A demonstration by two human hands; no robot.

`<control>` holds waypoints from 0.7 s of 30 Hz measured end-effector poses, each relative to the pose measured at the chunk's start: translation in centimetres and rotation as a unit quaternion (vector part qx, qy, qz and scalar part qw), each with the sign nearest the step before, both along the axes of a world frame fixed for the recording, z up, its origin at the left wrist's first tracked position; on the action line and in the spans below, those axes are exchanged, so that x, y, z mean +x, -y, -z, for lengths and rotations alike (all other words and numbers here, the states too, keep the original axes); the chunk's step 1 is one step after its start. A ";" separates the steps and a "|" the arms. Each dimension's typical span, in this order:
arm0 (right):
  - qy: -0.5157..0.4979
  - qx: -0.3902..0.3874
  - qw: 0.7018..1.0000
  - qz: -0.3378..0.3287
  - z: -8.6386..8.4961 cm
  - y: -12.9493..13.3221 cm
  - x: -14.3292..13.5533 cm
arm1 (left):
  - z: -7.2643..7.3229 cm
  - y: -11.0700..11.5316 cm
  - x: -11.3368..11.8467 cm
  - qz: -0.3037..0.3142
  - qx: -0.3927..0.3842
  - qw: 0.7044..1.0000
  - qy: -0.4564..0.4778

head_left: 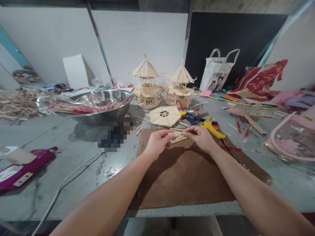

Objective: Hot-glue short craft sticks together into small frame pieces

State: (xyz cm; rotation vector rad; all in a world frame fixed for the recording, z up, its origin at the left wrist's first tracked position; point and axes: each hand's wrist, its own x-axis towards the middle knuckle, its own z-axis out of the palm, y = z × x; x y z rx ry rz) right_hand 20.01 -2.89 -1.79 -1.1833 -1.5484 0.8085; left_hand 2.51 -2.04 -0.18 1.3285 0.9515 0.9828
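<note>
Several thin wooden sticks (179, 137) lie side by side between my two hands, over the far part of a brown mat (187, 177). From the left, my left hand (161, 142) pinches their ends between thumb and fingers. My right hand (199, 137) grips the other ends, fingertips closed. Whether the sticks are joined together I cannot tell. Just beyond my hands rests a flat hexagonal stick panel (156, 118) with a spoked opening in its middle. A yellow glue gun (214, 129) lies right beside my right hand, its dark cord running over the mat.
Two stick-built pagodas (147, 83) stand at the back. A steel bowl (123, 106) with plastic-wrapped sticks is at left, near a purple power strip (31, 167) and a pale cable (64, 183). To the right are a pink-handled clear container (290, 141) and scattered red scraps.
</note>
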 end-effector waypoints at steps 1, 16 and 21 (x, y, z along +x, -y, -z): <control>0.000 -0.001 1.000 0.000 0.0 0.0 0.0 | 0.0 0.0 0.0 0.001 0.001 1.000 -0.001; -0.011 -0.005 1.000 -0.016 0.1 0.0 -0.1 | 0.6 -0.1 -0.1 -0.014 0.087 0.993 -0.081; -0.015 -0.004 1.000 -0.022 0.1 0.0 -0.1 | 0.7 -0.2 -0.4 -0.057 0.194 0.963 -0.181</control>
